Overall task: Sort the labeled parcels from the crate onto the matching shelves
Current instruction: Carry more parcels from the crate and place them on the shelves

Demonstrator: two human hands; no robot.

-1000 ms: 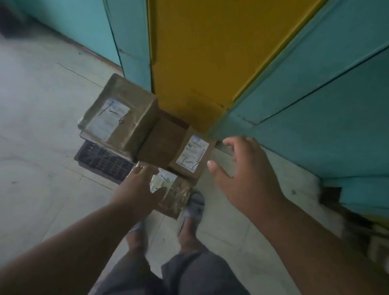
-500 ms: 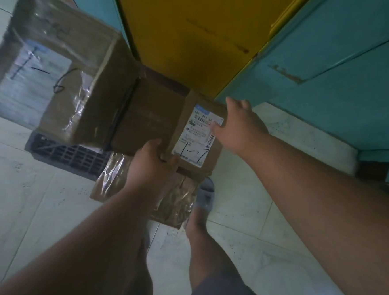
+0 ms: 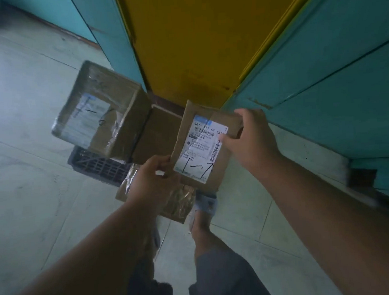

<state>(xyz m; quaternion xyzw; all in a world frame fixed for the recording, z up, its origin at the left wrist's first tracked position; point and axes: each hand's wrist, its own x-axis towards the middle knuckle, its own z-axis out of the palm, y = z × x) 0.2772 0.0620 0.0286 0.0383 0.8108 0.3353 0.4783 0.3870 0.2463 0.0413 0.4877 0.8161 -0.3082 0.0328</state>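
both hands hold the small parcel (image 3: 208,144) above the dark crate (image 3: 98,164): left hand (image 3: 153,180) grips its lower left edge, right hand (image 3: 249,139) pinches its right edge. its label seems to read 1-7. a larger parcel (image 3: 101,112) sits on the crate.

Four cardboard parcels: a large taped box (image 3: 99,112), a plain brown box (image 3: 158,133), a flat labeled parcel (image 3: 202,146) and a tape-wrapped packet (image 3: 176,204). One black plastic crate (image 3: 98,164). Two hands: left hand (image 3: 149,180), right hand (image 3: 250,138).
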